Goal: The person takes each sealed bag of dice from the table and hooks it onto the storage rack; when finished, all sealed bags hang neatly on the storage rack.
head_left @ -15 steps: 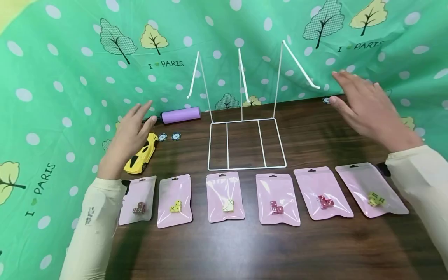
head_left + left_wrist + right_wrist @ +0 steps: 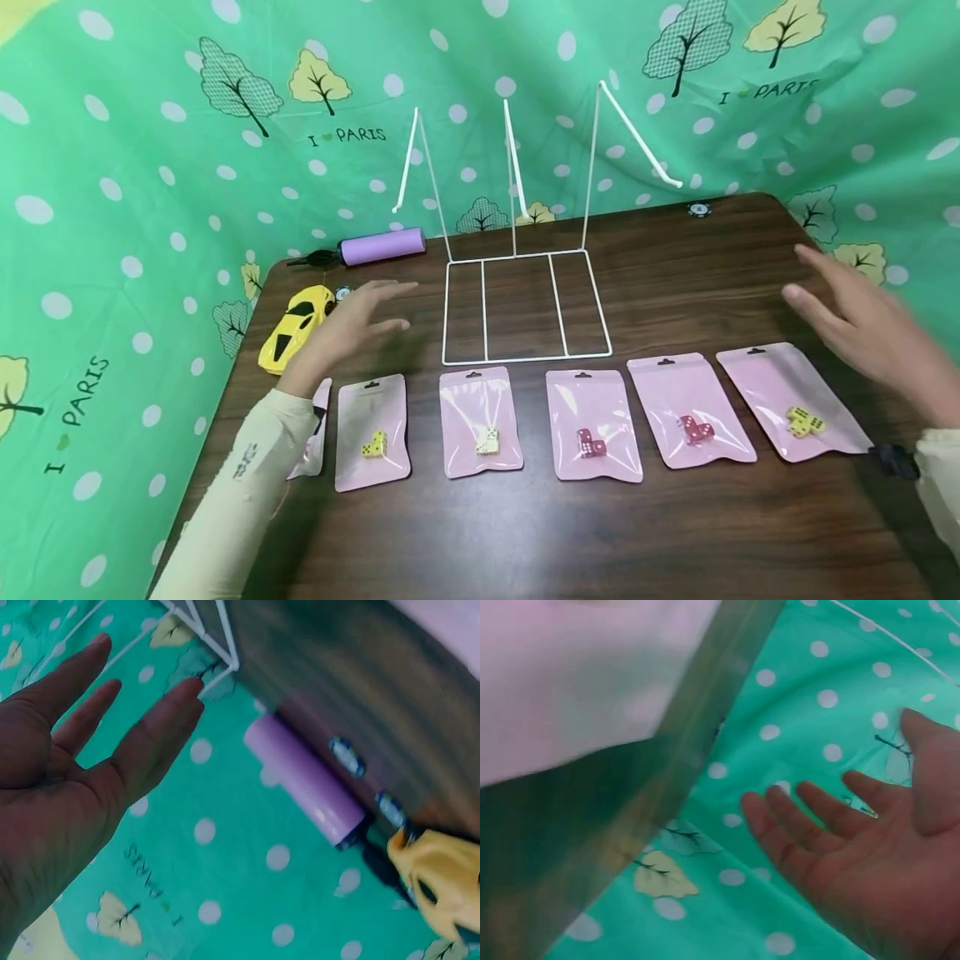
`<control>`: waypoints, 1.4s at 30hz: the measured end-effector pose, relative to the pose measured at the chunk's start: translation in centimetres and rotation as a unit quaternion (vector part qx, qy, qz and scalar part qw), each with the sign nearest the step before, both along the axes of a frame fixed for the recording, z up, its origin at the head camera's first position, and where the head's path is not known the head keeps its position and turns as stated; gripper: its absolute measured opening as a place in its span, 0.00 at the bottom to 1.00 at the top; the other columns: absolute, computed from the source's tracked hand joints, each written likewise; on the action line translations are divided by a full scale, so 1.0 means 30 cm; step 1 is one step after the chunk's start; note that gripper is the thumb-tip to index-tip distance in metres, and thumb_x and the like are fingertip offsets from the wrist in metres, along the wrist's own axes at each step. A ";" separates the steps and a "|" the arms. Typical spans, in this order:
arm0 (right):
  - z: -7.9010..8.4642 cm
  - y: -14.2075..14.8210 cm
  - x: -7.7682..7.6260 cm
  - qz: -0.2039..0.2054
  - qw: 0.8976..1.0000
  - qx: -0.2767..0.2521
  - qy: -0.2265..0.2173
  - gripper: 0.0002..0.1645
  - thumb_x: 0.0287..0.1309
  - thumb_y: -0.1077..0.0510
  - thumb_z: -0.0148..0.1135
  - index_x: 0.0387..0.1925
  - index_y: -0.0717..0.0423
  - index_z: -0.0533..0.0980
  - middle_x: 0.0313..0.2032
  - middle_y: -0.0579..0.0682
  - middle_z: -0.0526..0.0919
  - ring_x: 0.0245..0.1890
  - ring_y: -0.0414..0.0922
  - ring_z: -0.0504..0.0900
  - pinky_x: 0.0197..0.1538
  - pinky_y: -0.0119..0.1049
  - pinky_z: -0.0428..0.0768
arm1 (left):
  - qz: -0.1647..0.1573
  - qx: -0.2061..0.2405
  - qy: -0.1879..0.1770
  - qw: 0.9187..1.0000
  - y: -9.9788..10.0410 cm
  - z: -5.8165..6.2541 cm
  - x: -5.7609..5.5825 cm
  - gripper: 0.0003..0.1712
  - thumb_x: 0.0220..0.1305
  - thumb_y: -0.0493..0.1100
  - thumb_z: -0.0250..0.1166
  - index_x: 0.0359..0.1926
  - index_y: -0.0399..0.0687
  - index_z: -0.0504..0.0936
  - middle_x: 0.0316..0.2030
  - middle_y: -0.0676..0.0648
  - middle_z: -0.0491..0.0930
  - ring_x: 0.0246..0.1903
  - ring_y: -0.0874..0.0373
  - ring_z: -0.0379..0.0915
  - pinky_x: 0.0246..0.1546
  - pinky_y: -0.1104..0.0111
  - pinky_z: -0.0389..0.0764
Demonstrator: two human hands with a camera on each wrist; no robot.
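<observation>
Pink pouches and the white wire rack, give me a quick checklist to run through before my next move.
1. Left hand empty: ok, it holds nothing.
2. Right hand empty: ok, nothing held there either.
3. White wire rack upright: ok, standing on its base.
4. Hooks free: ok, all three bare.
5. Leftmost pouch in clear view: not ok, the left sleeve covers much of it.
6. Other five pouches sealed: cannot tell from these pictures.
</observation>
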State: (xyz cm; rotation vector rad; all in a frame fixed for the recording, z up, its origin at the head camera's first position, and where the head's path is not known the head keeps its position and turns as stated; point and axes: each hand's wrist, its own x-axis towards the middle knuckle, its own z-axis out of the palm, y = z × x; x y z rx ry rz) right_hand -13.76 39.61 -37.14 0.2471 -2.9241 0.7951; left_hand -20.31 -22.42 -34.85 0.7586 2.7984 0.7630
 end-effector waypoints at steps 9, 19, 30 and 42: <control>-0.143 0.066 0.119 -0.074 0.987 0.071 -0.123 0.50 0.80 0.46 0.63 0.77 0.80 0.52 0.67 0.89 0.60 0.59 0.86 0.66 0.55 0.81 0.68 | -0.028 -0.035 -0.051 0.998 0.096 -0.114 0.002 0.26 0.71 0.32 0.72 0.68 0.37 0.82 0.62 0.33 0.81 0.62 0.37 0.79 0.63 0.47 0.80; -0.203 0.089 0.187 -0.126 0.979 0.069 -0.145 0.53 0.74 0.39 0.69 0.68 0.81 0.58 0.50 0.83 0.72 0.45 0.77 0.75 0.44 0.70 0.77 | -0.045 -0.030 -0.113 0.992 0.127 -0.169 -0.015 0.14 0.69 0.30 0.73 0.54 0.37 0.90 0.45 0.40 0.90 0.48 0.48 0.85 0.51 0.54 0.84; -0.213 0.083 0.212 -0.136 0.977 0.049 -0.157 0.34 0.70 0.60 0.72 0.62 0.77 0.63 0.48 0.78 0.72 0.45 0.73 0.72 0.46 0.68 0.71 | -0.029 -0.026 -0.115 0.993 0.143 -0.205 -0.016 0.06 0.68 0.30 0.74 0.45 0.39 0.90 0.36 0.45 0.88 0.37 0.55 0.82 0.42 0.60 0.83; -0.218 0.107 0.229 -0.147 0.983 -0.004 -0.106 0.17 0.75 0.66 0.65 0.57 0.75 0.75 0.45 0.76 0.77 0.39 0.57 0.72 0.33 0.30 0.62 | -0.023 -0.034 -0.096 0.995 0.148 -0.232 -0.026 0.06 0.67 0.31 0.74 0.34 0.44 0.89 0.33 0.51 0.86 0.33 0.58 0.73 0.38 0.64 0.76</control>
